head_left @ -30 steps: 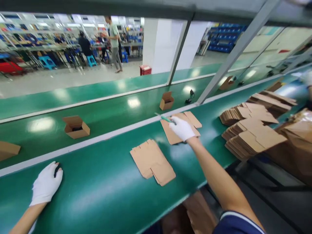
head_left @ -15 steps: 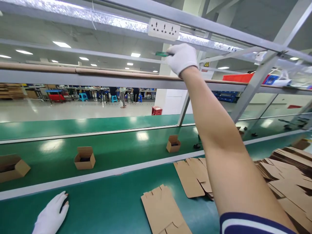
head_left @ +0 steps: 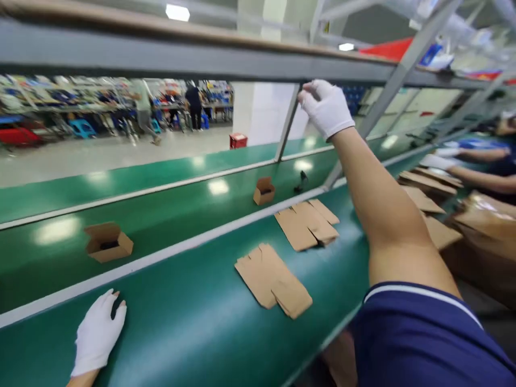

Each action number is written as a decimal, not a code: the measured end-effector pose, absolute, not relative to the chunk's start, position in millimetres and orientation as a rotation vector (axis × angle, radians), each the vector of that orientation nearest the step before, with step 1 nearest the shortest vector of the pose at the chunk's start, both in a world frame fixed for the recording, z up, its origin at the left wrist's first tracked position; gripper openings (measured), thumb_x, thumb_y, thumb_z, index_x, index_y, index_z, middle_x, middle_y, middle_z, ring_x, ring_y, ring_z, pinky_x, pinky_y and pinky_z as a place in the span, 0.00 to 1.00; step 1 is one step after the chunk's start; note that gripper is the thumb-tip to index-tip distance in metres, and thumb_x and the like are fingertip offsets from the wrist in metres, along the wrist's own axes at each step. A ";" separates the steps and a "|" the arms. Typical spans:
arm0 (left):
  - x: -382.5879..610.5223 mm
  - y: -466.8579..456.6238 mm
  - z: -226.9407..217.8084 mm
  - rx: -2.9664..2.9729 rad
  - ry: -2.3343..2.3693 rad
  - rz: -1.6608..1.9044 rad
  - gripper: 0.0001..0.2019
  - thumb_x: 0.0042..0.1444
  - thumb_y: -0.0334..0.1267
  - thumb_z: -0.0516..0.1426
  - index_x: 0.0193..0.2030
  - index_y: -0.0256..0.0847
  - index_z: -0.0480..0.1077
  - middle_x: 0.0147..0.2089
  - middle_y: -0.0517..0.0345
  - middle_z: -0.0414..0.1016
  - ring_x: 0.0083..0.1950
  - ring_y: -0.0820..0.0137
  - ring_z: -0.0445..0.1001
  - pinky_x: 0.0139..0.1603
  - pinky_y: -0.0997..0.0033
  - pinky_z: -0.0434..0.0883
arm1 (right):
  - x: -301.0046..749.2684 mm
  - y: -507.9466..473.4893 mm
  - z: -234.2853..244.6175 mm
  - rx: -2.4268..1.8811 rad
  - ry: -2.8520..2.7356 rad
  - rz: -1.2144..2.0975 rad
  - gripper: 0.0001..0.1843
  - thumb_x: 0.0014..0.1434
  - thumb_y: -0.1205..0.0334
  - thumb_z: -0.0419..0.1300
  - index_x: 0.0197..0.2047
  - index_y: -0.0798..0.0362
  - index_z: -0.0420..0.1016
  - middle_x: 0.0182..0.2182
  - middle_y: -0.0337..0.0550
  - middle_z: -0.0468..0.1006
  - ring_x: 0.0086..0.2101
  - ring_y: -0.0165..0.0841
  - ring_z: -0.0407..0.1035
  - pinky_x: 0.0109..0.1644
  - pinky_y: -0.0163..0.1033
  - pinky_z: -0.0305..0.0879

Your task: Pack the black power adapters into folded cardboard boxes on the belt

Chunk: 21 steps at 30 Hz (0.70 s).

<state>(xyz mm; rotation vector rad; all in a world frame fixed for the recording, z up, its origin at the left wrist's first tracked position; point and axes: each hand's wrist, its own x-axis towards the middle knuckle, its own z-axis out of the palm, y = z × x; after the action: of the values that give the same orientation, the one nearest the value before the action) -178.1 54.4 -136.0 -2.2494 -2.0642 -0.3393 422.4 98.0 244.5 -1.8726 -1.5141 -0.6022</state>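
Note:
My left hand (head_left: 97, 333), in a white glove, lies flat on the green table (head_left: 181, 333) at the lower left, fingers over a small dark object (head_left: 115, 308). My right hand (head_left: 326, 107), also gloved, is raised in front of the grey metal frame (head_left: 161, 56), fingers curled, with no green pen showing in it. Below my right arm lie two flat cardboard carton blanks (head_left: 272, 279), and a loose pile of flat blanks (head_left: 306, 223) sits farther back.
Two open small boxes (head_left: 108, 242) (head_left: 264, 191) and a black item (head_left: 300, 181) ride the green conveyor beyond a white strip. Stacks of flat cartons (head_left: 427, 199) lie at right, where another person's arms (head_left: 479, 174) work. People move in the far hall.
My right hand went from the carton pile up to the overhead rail holding a green pen, then came down lower with no pen visible. The left hand stayed on the table.

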 end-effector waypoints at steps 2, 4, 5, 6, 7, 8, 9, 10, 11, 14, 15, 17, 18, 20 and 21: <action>-177.0 55.3 -130.2 -2.299 -2.017 -0.272 0.24 0.58 0.44 0.43 0.52 0.31 0.67 0.58 0.42 0.67 0.58 0.55 0.66 0.57 0.58 0.66 | 466.0 69.6 181.0 -2.246 -1.466 -0.479 0.34 0.57 0.42 0.53 0.58 0.58 0.60 0.55 0.55 0.66 0.52 0.46 0.61 0.55 0.49 0.56; -177.6 57.2 -127.2 -2.344 -1.976 -0.206 0.25 0.58 0.45 0.42 0.53 0.29 0.67 0.58 0.40 0.67 0.58 0.53 0.66 0.58 0.57 0.65 | 498.5 42.5 119.3 -2.606 -1.352 -0.138 0.49 0.47 0.37 0.61 0.62 0.62 0.55 0.56 0.64 0.64 0.52 0.54 0.61 0.54 0.53 0.57; -178.4 58.1 -126.7 -2.358 -1.964 -0.183 0.25 0.59 0.45 0.41 0.53 0.29 0.66 0.58 0.40 0.67 0.58 0.53 0.65 0.58 0.56 0.65 | 510.3 31.4 91.8 -2.718 -1.265 0.074 0.53 0.44 0.35 0.62 0.63 0.62 0.52 0.56 0.65 0.62 0.53 0.54 0.60 0.53 0.52 0.58; -179.4 58.7 -126.6 -2.367 -1.955 -0.166 0.26 0.59 0.45 0.41 0.52 0.28 0.66 0.58 0.39 0.66 0.58 0.52 0.65 0.58 0.56 0.65 | 519.5 22.8 67.4 -2.790 -1.173 0.255 0.56 0.42 0.35 0.63 0.65 0.61 0.49 0.58 0.66 0.59 0.54 0.53 0.59 0.53 0.50 0.59; -180.3 59.2 -127.0 -2.371 -1.951 -0.154 0.26 0.59 0.46 0.40 0.53 0.28 0.66 0.58 0.39 0.66 0.58 0.52 0.65 0.58 0.56 0.65 | 526.5 16.9 46.4 -2.835 -1.072 0.383 0.58 0.41 0.35 0.63 0.66 0.60 0.47 0.60 0.66 0.56 0.55 0.53 0.58 0.53 0.50 0.59; -181.1 59.4 -127.7 -2.370 -1.949 -0.147 0.27 0.59 0.46 0.40 0.53 0.28 0.66 0.58 0.39 0.66 0.58 0.51 0.65 0.58 0.55 0.65 | 531.6 13.6 29.0 -2.852 -1.020 0.442 0.59 0.41 0.34 0.63 0.66 0.61 0.46 0.60 0.68 0.55 0.55 0.53 0.58 0.52 0.51 0.61; -181.7 59.6 -128.5 -2.367 -1.949 -0.142 0.27 0.58 0.46 0.40 0.53 0.28 0.65 0.58 0.39 0.66 0.58 0.51 0.65 0.58 0.55 0.65 | 535.3 12.5 15.0 -2.857 -0.986 0.475 0.59 0.41 0.34 0.63 0.66 0.61 0.46 0.60 0.69 0.54 0.55 0.54 0.58 0.51 0.51 0.61; -182.2 59.6 -129.5 -2.363 -1.951 -0.137 0.27 0.58 0.46 0.40 0.54 0.28 0.65 0.58 0.39 0.66 0.58 0.51 0.65 0.58 0.55 0.65 | 537.7 13.3 4.1 -2.857 -0.970 0.478 0.60 0.41 0.34 0.63 0.65 0.62 0.46 0.60 0.71 0.53 0.55 0.55 0.58 0.51 0.53 0.61; -182.7 59.6 -130.6 -2.356 -1.955 -0.131 0.27 0.58 0.46 0.40 0.54 0.28 0.64 0.58 0.38 0.65 0.58 0.51 0.65 0.58 0.55 0.65 | 539.1 15.3 -4.0 -2.852 -0.969 0.464 0.60 0.40 0.33 0.63 0.65 0.62 0.47 0.60 0.72 0.52 0.55 0.57 0.56 0.51 0.55 0.60; -185.5 60.4 -135.0 -2.337 -1.984 -0.109 0.28 0.58 0.47 0.40 0.56 0.27 0.63 0.59 0.38 0.65 0.59 0.51 0.65 0.59 0.55 0.64 | 538.4 24.8 -17.8 -2.830 -1.003 0.389 0.59 0.36 0.34 0.65 0.64 0.59 0.52 0.63 0.69 0.45 0.59 0.61 0.45 0.56 0.59 0.53; -187.2 61.0 -136.8 -2.335 -1.994 -0.095 0.29 0.58 0.47 0.40 0.56 0.27 0.63 0.59 0.38 0.65 0.59 0.51 0.65 0.59 0.54 0.64 | 536.6 28.1 -20.8 -2.820 -1.022 0.365 0.57 0.36 0.35 0.66 0.63 0.59 0.55 0.63 0.67 0.45 0.60 0.61 0.42 0.58 0.59 0.50; -191.9 63.2 -141.4 -2.334 -2.012 -0.070 0.29 0.58 0.48 0.39 0.55 0.28 0.63 0.59 0.38 0.65 0.59 0.51 0.65 0.59 0.54 0.64 | 531.4 34.0 -26.6 -2.798 -1.062 0.352 0.49 0.38 0.38 0.66 0.58 0.58 0.63 0.62 0.64 0.50 0.61 0.60 0.40 0.59 0.59 0.47; -194.6 64.6 -144.0 -2.328 -2.022 -0.066 0.29 0.57 0.48 0.39 0.55 0.28 0.63 0.59 0.38 0.65 0.59 0.51 0.65 0.59 0.54 0.64 | 528.7 36.2 -29.2 -2.785 -1.079 0.365 0.44 0.39 0.40 0.66 0.54 0.59 0.68 0.60 0.63 0.54 0.60 0.59 0.42 0.59 0.58 0.47; -200.4 68.0 -149.7 -2.306 -2.043 -0.080 0.28 0.57 0.49 0.39 0.54 0.30 0.64 0.59 0.39 0.65 0.58 0.51 0.66 0.59 0.54 0.65 | 525.8 38.7 -32.2 -2.748 -1.108 0.422 0.33 0.41 0.44 0.66 0.46 0.58 0.74 0.55 0.61 0.64 0.58 0.56 0.50 0.58 0.54 0.51; -203.1 69.6 -152.6 -2.296 -2.053 -0.092 0.28 0.57 0.49 0.39 0.54 0.31 0.64 0.59 0.40 0.65 0.58 0.51 0.66 0.59 0.54 0.65 | 526.7 38.9 -31.6 -2.721 -1.120 0.461 0.28 0.43 0.47 0.66 0.43 0.57 0.75 0.51 0.58 0.68 0.55 0.53 0.55 0.56 0.50 0.55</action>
<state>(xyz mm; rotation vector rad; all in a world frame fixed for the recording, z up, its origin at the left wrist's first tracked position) -203.1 69.6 -152.6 -2.2959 -2.0533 -0.0921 526.7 38.9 -31.6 -2.7212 -1.1201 0.4611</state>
